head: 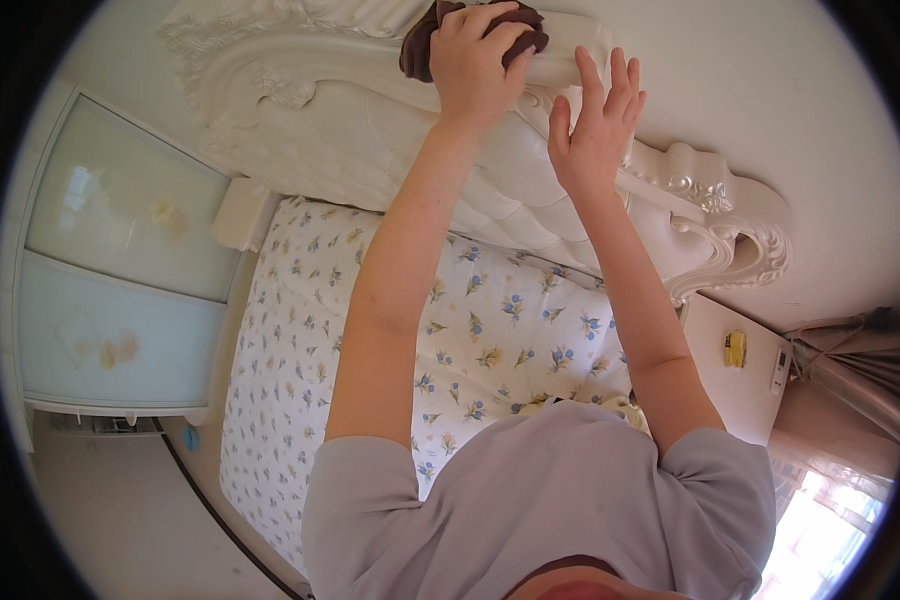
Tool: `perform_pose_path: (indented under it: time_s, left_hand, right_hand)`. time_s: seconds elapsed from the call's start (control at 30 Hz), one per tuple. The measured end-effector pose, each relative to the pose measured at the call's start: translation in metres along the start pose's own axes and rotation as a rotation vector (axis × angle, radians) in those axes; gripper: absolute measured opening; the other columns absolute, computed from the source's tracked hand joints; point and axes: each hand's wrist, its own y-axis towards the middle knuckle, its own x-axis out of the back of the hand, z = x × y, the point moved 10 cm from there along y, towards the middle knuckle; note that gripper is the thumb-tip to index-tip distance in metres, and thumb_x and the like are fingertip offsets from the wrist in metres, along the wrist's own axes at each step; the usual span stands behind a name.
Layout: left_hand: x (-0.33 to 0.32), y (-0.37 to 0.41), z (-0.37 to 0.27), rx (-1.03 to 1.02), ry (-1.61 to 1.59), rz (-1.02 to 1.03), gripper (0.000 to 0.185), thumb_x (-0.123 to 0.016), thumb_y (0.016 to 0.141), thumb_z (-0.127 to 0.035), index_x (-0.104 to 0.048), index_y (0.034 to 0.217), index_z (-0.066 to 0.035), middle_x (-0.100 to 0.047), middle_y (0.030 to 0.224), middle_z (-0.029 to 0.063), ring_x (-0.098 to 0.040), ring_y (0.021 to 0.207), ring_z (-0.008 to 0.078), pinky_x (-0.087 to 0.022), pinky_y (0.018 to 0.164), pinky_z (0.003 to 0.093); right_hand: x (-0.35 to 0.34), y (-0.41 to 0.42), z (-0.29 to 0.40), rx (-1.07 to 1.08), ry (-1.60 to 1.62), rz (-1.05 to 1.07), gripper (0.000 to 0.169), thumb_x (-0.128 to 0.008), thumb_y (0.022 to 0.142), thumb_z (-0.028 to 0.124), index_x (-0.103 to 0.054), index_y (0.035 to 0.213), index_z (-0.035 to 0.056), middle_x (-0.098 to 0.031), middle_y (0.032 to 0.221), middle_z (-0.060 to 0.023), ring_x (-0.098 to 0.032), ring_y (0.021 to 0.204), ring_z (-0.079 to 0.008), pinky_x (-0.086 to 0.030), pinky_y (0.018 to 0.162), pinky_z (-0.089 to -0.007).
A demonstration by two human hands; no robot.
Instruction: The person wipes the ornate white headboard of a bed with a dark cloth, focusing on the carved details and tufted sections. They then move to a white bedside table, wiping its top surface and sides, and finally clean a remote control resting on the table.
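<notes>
A bunched dark brown cloth (418, 46) is in my left hand (471, 71), pressed against the top of a cream carved headboard (270, 37). Fingers curl over the cloth and hide part of it. My right hand (596, 146) holds nothing; its fingers are spread beside the raised middle of the headboard. Whether it touches the frame I cannot tell. Tufted padding (390, 150) fills the headboard below the carved rim. Beneath my arms lies a bed (292, 360) with a white sheet printed with blue and yellow flowers.
On the right, a bedside cabinet (720, 397) bears a yellow packet (736, 349) and a white remote control (780, 370). A tied brown curtain (855, 360) hangs beside the bright window (817, 532). To the left are a small nightstand (244, 214) and a wardrobe with frosted sliding doors (120, 330).
</notes>
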Motion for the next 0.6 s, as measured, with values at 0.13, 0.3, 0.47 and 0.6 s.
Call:
perform_pose_path:
  time_s: [0.13,0.3,0.47,0.6]
  left_hand:
    - [-0.006,-0.065,-0.032,0.028,-0.029,-0.139,0.030,-0.075,0.071,-0.010,-0.075,0.099,-0.020,-0.057,0.134,0.0017,-0.047,0.122,0.0322,-0.040,0.101,0.0405]
    - [-0.035,-0.140,-0.004,0.066,0.055,-0.119,0.044,-0.072,0.075,-0.005,-0.072,0.116,-0.023,-0.038,0.146,0.0098,-0.036,0.127,0.0388,-0.038,0.106,0.0458]
    - [-0.055,-0.207,0.075,0.375,0.110,0.062,0.053,-0.069,0.077,-0.002,-0.065,0.128,-0.019,-0.033,0.146,0.0251,-0.034,0.128,0.0451,-0.033,0.108,0.0493]
    - [-0.035,-0.220,0.109,0.557,0.125,-0.176,0.049,-0.067,0.079,-0.006,-0.062,0.127,-0.012,-0.035,0.143,0.0270,-0.034,0.128,0.0455,-0.030,0.108,0.0521]
  right_hand:
    - [-0.015,-0.040,-0.006,0.013,0.295,-0.021,0.074,-0.059,0.086,0.008,-0.024,0.150,-0.0015,-0.027,0.153,-0.0244,-0.024,0.141,-0.0478,-0.018,0.114,-0.0604]
    - [-0.062,-0.091,-0.024,-0.045,0.098,0.177,0.073,-0.062,0.084,0.013,-0.031,0.149,0.0010,-0.024,0.155,-0.0266,-0.020,0.145,-0.0432,-0.011,0.115,-0.0609]
    - [-0.077,-0.115,-0.036,0.029,-0.042,0.216,0.071,-0.064,0.081,0.022,-0.041,0.147,0.0086,-0.025,0.156,-0.0248,-0.021,0.146,-0.0392,-0.009,0.115,-0.0618]
    - [-0.084,-0.123,-0.040,0.083,-0.103,0.243,0.070,-0.063,0.080,0.025,-0.045,0.146,0.0122,-0.026,0.155,-0.0243,-0.024,0.146,-0.0374,-0.012,0.115,-0.0597]
